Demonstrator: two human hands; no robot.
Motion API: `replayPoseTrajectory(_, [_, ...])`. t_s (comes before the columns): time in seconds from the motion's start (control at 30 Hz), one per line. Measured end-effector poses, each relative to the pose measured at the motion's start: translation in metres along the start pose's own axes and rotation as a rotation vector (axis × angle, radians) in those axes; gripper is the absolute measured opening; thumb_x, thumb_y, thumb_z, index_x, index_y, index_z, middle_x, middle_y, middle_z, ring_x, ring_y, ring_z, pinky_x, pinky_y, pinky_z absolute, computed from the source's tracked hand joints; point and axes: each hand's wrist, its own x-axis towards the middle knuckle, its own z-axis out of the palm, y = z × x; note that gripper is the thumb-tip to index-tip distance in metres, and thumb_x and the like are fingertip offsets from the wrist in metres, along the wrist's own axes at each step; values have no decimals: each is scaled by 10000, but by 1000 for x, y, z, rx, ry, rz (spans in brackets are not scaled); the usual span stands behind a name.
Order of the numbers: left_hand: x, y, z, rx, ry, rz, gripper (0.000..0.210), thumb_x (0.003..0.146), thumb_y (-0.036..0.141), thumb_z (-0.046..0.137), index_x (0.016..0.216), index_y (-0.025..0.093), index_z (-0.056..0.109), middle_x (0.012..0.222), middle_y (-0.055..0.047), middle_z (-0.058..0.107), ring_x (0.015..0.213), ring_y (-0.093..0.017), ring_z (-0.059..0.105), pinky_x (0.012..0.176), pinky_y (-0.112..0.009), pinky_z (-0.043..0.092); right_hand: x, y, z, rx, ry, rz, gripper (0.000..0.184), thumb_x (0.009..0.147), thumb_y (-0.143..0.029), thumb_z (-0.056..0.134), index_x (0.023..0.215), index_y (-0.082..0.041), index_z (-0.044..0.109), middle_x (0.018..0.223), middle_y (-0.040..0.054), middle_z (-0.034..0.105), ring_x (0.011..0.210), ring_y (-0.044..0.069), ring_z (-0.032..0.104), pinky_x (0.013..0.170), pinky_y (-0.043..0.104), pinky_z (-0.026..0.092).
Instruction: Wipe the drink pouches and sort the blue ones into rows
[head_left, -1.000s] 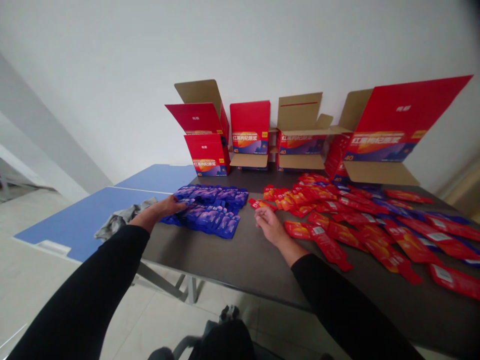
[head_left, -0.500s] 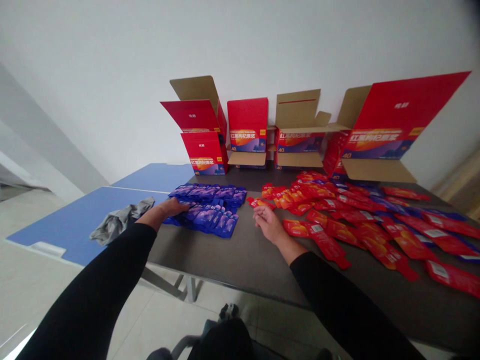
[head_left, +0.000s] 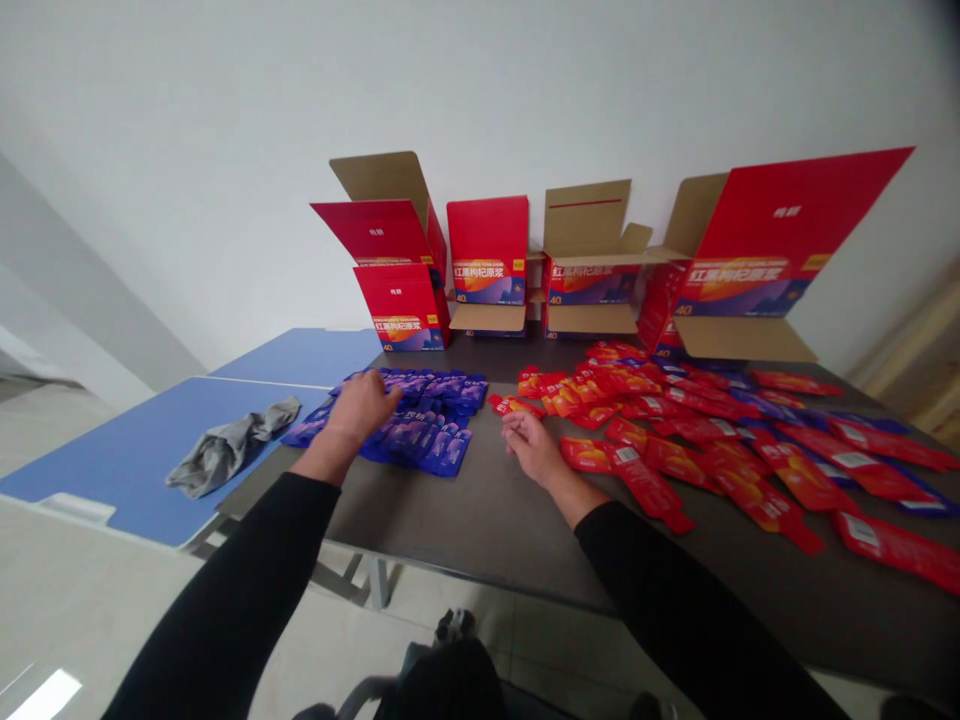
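My left hand [head_left: 362,405] is above the left part of the rows of purple-blue pouches [head_left: 427,445]. Its fingers are loosely bent and a little apart, and no pouch shows in them. Part of the rows is hidden behind this hand and wrist. My right hand [head_left: 529,446] rests low over the dark tabletop, between the purple-blue rows and the spread of red pouches [head_left: 667,460]. Those fingers curl loosely with small gaps and hold nothing that I can see. A single red pouch [head_left: 514,405] lies just beyond its fingertips.
Red and blue cartons stand along the wall: two stacked at the left [head_left: 409,305], others in the middle [head_left: 489,250] and right [head_left: 739,285], several with flaps out. A grey cloth [head_left: 225,450] lies on the blue table [head_left: 142,450]. More blue pouches lie under the red ones.
My left hand has lifted off the purple-blue pouches and moved right, showing pouches at the left end of the rows. My right hand has hardly moved. The view has shifted slightly.
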Motion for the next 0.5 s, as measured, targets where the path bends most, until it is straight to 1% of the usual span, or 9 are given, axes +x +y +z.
replayPoseTrajectory(0.03, [-11,21,8,-115,20,38,248,828,394,517,810,160,600,809,-117,651,828,-262,613,768,-350,446,0,0,0,-6,13,-3,208,796,-353,595,953,-237,524,733,-30,561,561,122,505,535,281,425])
replayPoseTrajectory(0.1, [-33,66,33,-421,-18,95,204,835,351,494,709,191,514,652,-25,565,646,-171,533,644,-282,406,0,-1,0,-18,53,-13,196,831,-386,582,953,-247,514,671,-45,522,550,127,486,539,282,416])
replayPoseTrajectory(0.13, [-43,87,50,-594,-46,104,209,834,337,489,678,200,471,618,1,523,606,-144,493,602,-259,382,0,-2,-1,-22,85,-20,197,849,-407,572,954,-253,507,645,-51,500,545,131,474,536,281,407])
replayPoseTrajectory(0.2, [-58,123,85,-882,-62,76,218,830,308,479,649,210,405,594,27,462,582,-115,433,566,-236,348,0,-2,-3,-31,165,-39,222,872,-456,560,956,-262,492,625,-52,471,546,140,458,522,280,387])
replayPoseTrajectory(0.27, [-66,150,118,-1063,-88,23,210,827,275,470,642,212,391,594,32,450,575,-108,413,559,-228,342,1,-1,-7,-39,259,-64,260,881,-506,548,954,-267,477,635,-47,456,551,145,445,512,281,372])
replayPoseTrajectory(0.3, [-67,160,130,-1120,-96,2,201,827,260,458,640,210,401,597,29,458,575,-109,418,560,-228,343,2,0,-9,-36,307,-73,275,886,-528,534,952,-268,470,636,-48,442,549,145,437,509,280,366])
replayPoseTrajectory(0.37, [-67,172,147,-1186,-105,-26,193,825,241,447,637,206,425,602,20,480,576,-114,434,560,-232,347,4,3,-13,-13,379,-72,294,898,-559,497,943,-271,452,621,-55,395,533,144,414,501,280,355])
replayPoseTrajectory(0.43, [-66,178,155,-1201,-119,-16,198,827,244,452,632,203,453,604,11,507,579,-122,455,564,-239,352,6,5,-15,19,422,-46,302,904,-575,466,926,-275,435,609,-58,356,519,147,391,488,282,338])
replayPoseTrajectory(0.5, [-65,179,157,-1180,-139,19,214,833,253,458,627,198,478,609,1,535,585,-128,474,573,-246,359,8,6,-17,34,449,-14,300,900,-575,463,913,-278,430,605,-54,350,520,156,386,484,290,333])
